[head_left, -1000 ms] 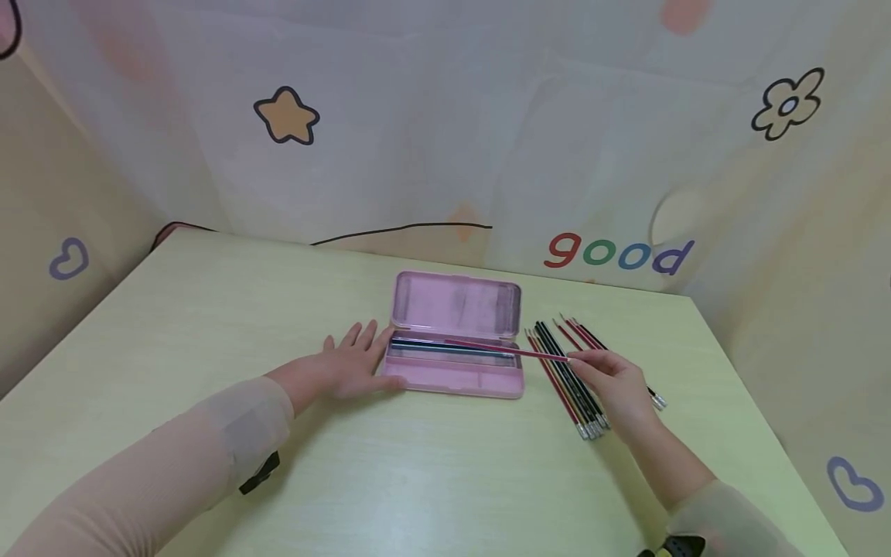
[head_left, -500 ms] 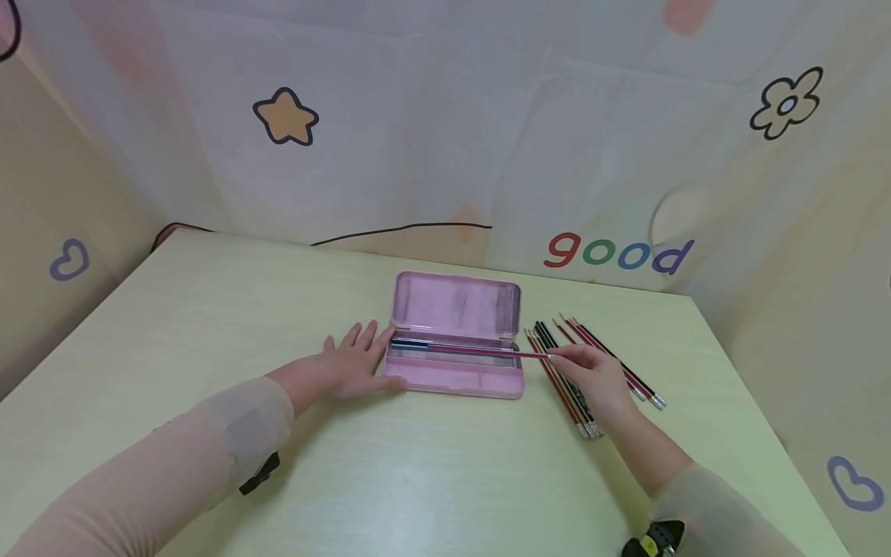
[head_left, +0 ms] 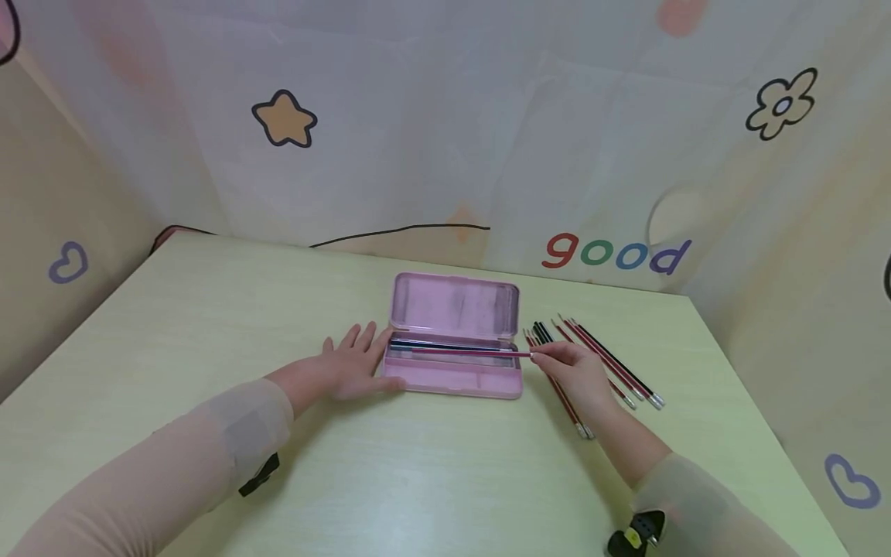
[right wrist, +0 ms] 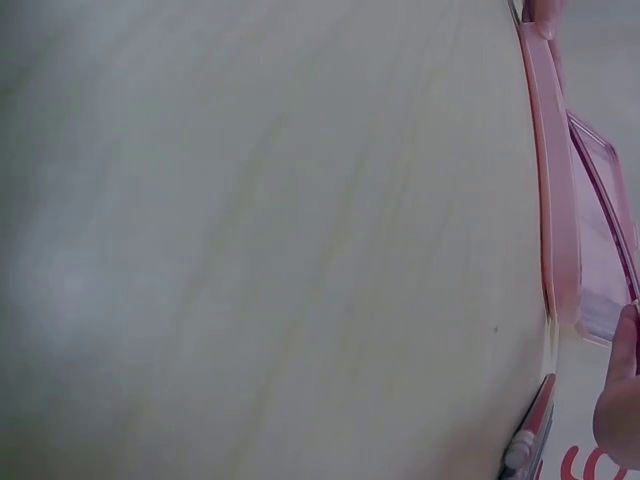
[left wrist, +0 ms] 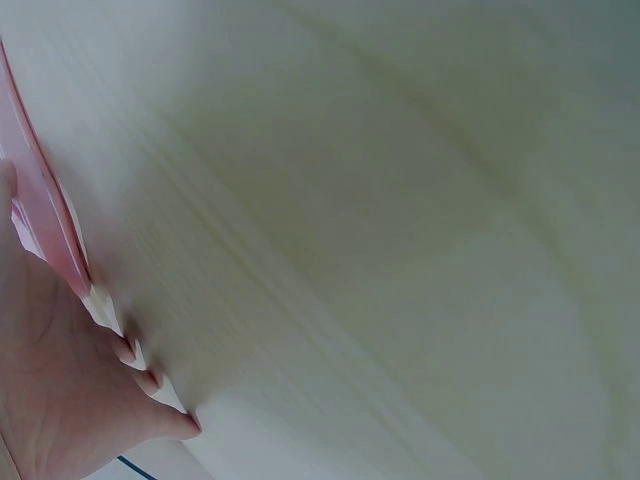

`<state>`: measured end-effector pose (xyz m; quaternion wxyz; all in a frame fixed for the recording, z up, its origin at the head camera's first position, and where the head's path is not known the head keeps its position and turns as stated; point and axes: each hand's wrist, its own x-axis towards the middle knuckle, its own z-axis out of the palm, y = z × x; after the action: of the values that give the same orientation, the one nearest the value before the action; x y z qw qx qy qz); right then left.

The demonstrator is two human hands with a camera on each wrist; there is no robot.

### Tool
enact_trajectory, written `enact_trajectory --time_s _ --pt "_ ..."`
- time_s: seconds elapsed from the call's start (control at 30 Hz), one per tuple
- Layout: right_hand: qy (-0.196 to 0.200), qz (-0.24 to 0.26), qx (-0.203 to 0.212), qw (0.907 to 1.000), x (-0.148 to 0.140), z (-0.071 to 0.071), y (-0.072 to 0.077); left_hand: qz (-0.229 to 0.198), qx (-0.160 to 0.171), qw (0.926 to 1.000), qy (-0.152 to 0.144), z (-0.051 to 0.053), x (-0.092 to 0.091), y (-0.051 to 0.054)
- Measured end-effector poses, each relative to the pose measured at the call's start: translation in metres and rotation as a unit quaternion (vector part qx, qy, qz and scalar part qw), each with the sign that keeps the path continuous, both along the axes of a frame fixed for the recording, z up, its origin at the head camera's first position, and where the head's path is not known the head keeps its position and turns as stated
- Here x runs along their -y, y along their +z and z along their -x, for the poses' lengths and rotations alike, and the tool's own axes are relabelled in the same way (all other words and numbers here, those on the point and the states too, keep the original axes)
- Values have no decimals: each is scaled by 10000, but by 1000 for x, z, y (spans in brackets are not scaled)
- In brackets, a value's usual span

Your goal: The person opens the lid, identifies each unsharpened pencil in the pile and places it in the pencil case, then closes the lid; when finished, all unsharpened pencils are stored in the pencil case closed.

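Observation:
A pink pencil case (head_left: 431, 379) lies with its lid (head_left: 455, 303) raised in the middle of the table. Dark pencils (head_left: 400, 342) rest in its rear compartment. My right hand (head_left: 578, 375) pinches a red pencil (head_left: 480, 353) by its right end; the pencil stretches leftward over the case's inside. In the right wrist view, the same red pencil (right wrist: 605, 205) slants across the case. My left hand (head_left: 355, 363) rests with fingers spread against the case's left edge. The left wrist view catches this hand (left wrist: 75, 385) beside the pink case wall (left wrist: 45, 205).
Several red and black pencils (head_left: 612, 360) lie loose right of the case, some partly hidden under my right hand. A printed curtain (head_left: 431, 139) rises behind the table (head_left: 390, 480), whose right edge slopes down beyond the pencils.
My right hand has moved left, carrying the red pencil from partly over the pencil pile to almost fully over the case, and lower. The left hand has stayed in place.

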<state>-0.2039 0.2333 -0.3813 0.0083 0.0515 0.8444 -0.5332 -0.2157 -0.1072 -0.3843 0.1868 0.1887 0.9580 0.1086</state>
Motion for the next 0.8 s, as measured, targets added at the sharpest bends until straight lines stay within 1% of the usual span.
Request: enact_trajectory --time_s 0.17,0.4,0.53,0.63,0.8 --pt "75 -28 -123 9999 6 2 -1 -8 -23 10000 -27 0 0 0" --pt "200 157 -102 9996 16 3 -2 -16 2 10000 -16 1 0 -1" --pt "269 157 -128 9994 22 3 0 -23 19 10000 11 1 1 0" --pt "329 47 -142 9993 25 3 1 -25 47 10000 24 1 1 0" --pt "456 -110 -308 9984 28 5 0 -39 82 9999 42 1 0 0"
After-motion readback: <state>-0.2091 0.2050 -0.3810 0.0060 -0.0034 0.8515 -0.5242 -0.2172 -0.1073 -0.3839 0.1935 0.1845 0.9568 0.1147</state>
